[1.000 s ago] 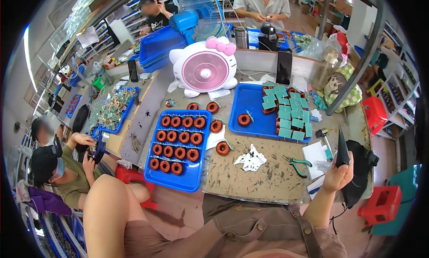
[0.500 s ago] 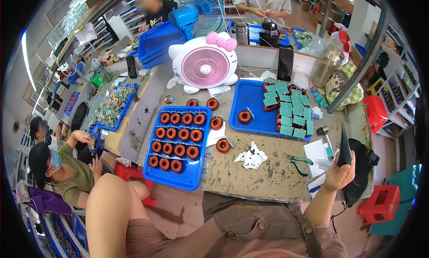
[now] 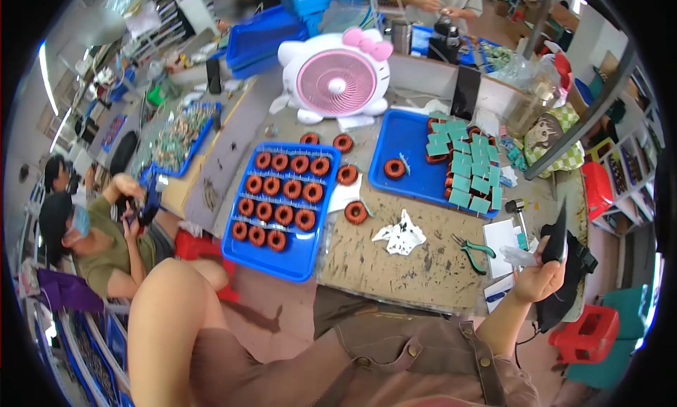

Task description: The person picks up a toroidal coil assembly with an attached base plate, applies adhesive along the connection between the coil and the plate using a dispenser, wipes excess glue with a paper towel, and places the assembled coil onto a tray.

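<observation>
My right hand (image 3: 539, 281) is closed around a black cone-shaped bag (image 3: 555, 241), whose narrow tip points up. Crumpled clear plastic (image 3: 518, 257) sticks out on the left of my fingers. Below and left of this hand lie a white pad (image 3: 500, 239) and green-handled pliers (image 3: 477, 253). My left hand is out of view. Toroidal coils with copper-coloured windings stand in rows in the left blue tray (image 3: 271, 260). The right blue tray (image 3: 404, 189) holds one loose coil (image 3: 394, 169) and a group of coils topped with green plates (image 3: 462, 160).
A pink and white fan (image 3: 336, 85) stands behind the trays. Several loose coils lie between them, near a black-stained white cloth (image 3: 400, 233). A metal post (image 3: 575, 121) rises on the right. At left a co-worker (image 3: 106, 252) sits; another person (image 3: 441, 5) is opposite.
My view has shifted, so the trays and fan appear farther right and the trays slightly higher. The black bag looks more tilted in my right hand, which still grips it.
</observation>
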Demonstrator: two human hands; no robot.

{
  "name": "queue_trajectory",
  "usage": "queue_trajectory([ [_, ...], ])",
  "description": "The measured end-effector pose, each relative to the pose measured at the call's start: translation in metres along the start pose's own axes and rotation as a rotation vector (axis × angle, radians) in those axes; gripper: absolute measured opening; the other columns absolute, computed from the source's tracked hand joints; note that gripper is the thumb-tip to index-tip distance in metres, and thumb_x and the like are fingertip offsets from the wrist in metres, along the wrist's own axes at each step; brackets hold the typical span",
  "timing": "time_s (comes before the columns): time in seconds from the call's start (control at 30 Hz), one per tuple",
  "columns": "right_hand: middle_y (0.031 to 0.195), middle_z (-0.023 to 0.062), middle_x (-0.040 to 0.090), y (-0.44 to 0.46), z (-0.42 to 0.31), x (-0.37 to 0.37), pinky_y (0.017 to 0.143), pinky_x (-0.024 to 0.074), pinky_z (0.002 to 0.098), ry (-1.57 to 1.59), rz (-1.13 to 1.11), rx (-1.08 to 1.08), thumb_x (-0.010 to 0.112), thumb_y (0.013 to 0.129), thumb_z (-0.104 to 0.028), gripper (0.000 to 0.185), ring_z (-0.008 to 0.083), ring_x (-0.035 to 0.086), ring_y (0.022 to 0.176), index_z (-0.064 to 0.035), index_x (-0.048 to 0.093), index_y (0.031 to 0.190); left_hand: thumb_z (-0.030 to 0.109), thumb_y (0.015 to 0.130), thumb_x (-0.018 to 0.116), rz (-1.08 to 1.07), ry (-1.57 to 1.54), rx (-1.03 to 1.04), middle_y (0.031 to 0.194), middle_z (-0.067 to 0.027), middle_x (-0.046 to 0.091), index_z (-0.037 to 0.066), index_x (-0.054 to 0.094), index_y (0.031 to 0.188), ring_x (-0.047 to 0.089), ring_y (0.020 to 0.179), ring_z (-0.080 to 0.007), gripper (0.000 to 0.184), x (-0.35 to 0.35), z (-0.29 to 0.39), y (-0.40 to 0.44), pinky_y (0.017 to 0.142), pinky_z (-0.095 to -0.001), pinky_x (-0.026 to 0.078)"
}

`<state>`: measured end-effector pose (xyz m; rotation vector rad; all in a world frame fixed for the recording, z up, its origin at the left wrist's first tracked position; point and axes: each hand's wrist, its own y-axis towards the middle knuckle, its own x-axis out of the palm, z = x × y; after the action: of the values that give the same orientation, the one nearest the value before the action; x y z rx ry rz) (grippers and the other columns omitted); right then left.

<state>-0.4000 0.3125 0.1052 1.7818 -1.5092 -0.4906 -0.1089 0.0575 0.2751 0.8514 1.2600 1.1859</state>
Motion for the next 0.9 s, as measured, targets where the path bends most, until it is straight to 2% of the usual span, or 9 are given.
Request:
queue_trajectory([
  [0.27, 0.093, 0.0216, 0.051, 0.009, 0.021, -0.030, 0.060, 0.0379, 0.0319, 0.045, -0.205, 0.055, 0.043, 0.086, -0.036, 0.050, 0.0250, 0.048, 0.069, 0.0140, 0.047, 0.096, 0.023, 0.068, 0.066, 0.401, 0.704, -0.076, 0.064, 0.0034, 0.055, 0.011, 0.053, 0.065, 0.052, 0.059, -0.0046, 0.018, 0.047, 0.141, -0.060, 0.056, -0.0197, 0.040],
  [0.4, 0.078, 0.0130, 0.050, 0.020, 0.032, -0.052, 0.057, 0.0342, 0.0261, 0.074, -0.246, 0.166, 0.043, 0.087, -0.035, 0.043, 0.0185, 0.044, 0.066, 0.0072, 0.050, 0.084, 0.010, 0.076, 0.054, 1.018, 0.781, -0.361, 0.056, 0.0034, 0.044, 0.011, 0.046, 0.060, 0.044, 0.050, -0.0092, 0.018, 0.036, 0.112, -0.132, 0.050, -0.0226, 0.036],
  [0.47, 0.065, 0.0121, 0.045, 0.014, 0.025, -0.028, 0.051, 0.0305, 0.0251, -0.017, -0.015, 0.102, 0.035, 0.089, -0.024, 0.035, 0.0170, 0.039, 0.057, 0.0052, 0.047, 0.074, 0.008, 0.078, 0.053, 1.171, 1.239, -0.580, 0.056, 0.0019, 0.045, 0.009, 0.045, 0.060, 0.043, 0.050, -0.0091, 0.020, 0.020, 0.107, -0.178, 0.049, -0.0236, 0.036],
  [0.5, 0.066, 0.0145, 0.045, 0.014, 0.027, -0.022, 0.049, 0.0286, 0.0261, -0.012, 0.009, 0.081, 0.037, 0.088, -0.022, 0.034, 0.0175, 0.037, 0.055, 0.0073, 0.048, 0.076, 0.010, 0.078, 0.054, 1.162, 1.423, -1.004, 0.055, 0.0010, 0.045, 0.008, 0.045, 0.059, 0.042, 0.051, -0.0093, 0.021, 0.016, 0.111, -0.193, 0.049, -0.0241, 0.035],
  [0.53, 0.067, 0.0169, 0.046, 0.013, 0.028, -0.024, 0.048, 0.0268, 0.0270, -0.018, 0.035, 0.063, 0.039, 0.087, -0.021, 0.033, 0.0179, 0.035, 0.053, 0.0095, 0.048, 0.077, 0.012, 0.078, 0.055, 1.125, 1.568, -1.453, 0.054, 0.0001, 0.044, 0.007, 0.044, 0.059, 0.042, 0.051, -0.0094, 0.022, 0.013, 0.116, -0.213, 0.049, -0.0246, 0.035],
  [0.6, 0.060, 0.0143, 0.043, 0.013, 0.036, -0.031, 0.044, 0.0252, 0.0268, 0.048, 0.021, 0.045, 0.037, 0.086, -0.021, 0.034, 0.0180, 0.033, 0.047, 0.0079, 0.048, 0.072, 0.016, 0.077, 0.058, 0.820, 1.449, -1.655, 0.053, 0.0015, 0.040, 0.006, 0.045, 0.060, 0.037, 0.051, -0.0088, 0.024, 0.014, 0.132, -0.277, 0.046, -0.0248, 0.033],
  [0.73, 0.053, 0.0056, 0.034, 0.008, 0.029, -0.010, 0.047, 0.0187, 0.0246, 0.065, 0.144, 0.039, 0.036, 0.086, -0.026, 0.036, 0.0121, 0.026, 0.048, -0.0019, 0.040, 0.059, 0.009, 0.076, 0.059, 1.149, 1.288, -1.481, 0.053, 0.0048, 0.040, 0.008, 0.041, 0.060, 0.034, 0.048, -0.0034, 0.024, 0.027, 0.111, -0.262, 0.043, -0.0188, 0.027],
  [0.8, 0.053, 0.0055, 0.035, 0.005, 0.025, 0.000, 0.047, 0.0177, 0.0249, 0.019, 0.135, 0.057, 0.038, 0.087, -0.027, 0.037, 0.0117, 0.025, 0.049, -0.0024, 0.039, 0.059, 0.010, 0.079, 0.053, 1.474, 0.809, -1.090, 0.056, 0.0046, 0.034, 0.010, 0.037, 0.064, 0.030, 0.049, -0.0057, 0.022, 0.024, 0.095, -0.242, 0.045, -0.0191, 0.026],
  [0.9, 0.053, 0.0056, 0.035, 0.001, 0.022, 0.006, 0.048, 0.0176, 0.0254, 0.019, 0.130, 0.085, 0.039, 0.087, -0.029, 0.039, 0.0118, 0.025, 0.049, -0.0031, 0.037, 0.058, 0.008, 0.073, 0.048, 1.383, 0.025, -0.462, 0.065, -0.0004, 0.031, 0.009, 0.034, 0.070, 0.034, 0.062, -0.0116, 0.015, 0.024, 0.066, -0.180, 0.057, -0.0229, 0.030],
])
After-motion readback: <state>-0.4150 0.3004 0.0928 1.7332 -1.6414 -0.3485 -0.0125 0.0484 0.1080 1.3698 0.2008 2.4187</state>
